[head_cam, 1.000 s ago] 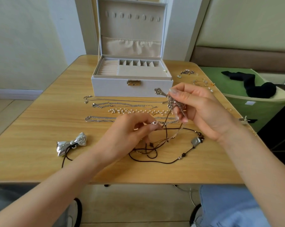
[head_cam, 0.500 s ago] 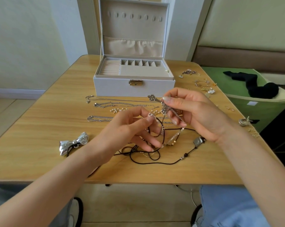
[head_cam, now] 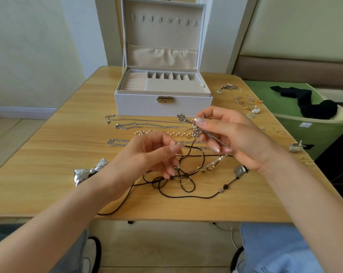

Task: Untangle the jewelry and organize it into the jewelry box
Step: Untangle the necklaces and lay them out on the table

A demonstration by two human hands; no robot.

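- My right hand point(head_cam: 239, 138) pinches the silver flower-charm chain point(head_cam: 196, 131) between thumb and fingertips, lifted at centre frame just in front of the jewelry box point(head_cam: 162, 104).
- My left hand point(head_cam: 147, 160) pinches the dark cord necklace point(head_cam: 186, 187) between thumb and forefinger, where it rises from the tangle on the table point(head_cam: 48, 154).
- I judge the chain light, limp and slippery. Its fine links could kink or snap if yanked, so the firm flower charms are the best hold.
- The cord looks soft and grippier. I would take it close to the crossing and feed loops through, not pull it tight.
- Its square pendant point(head_cam: 240, 170) and small beads could snag in a loop.
- Counted: one box, lid up, its compartments bare as far as I can see.
- One tangle, lower centre: one cord, one silver chain, and possibly a finer pale strand that I cannot separate by eye.
- Four necklaces lie straight in rows at centre, one of them a pearl strand point(head_cam: 166, 133).
- One silver bow point(head_cam: 90, 171) sits left of centre.
- The small pieces scattered at upper right point(head_cam: 247, 103) are too small to count.
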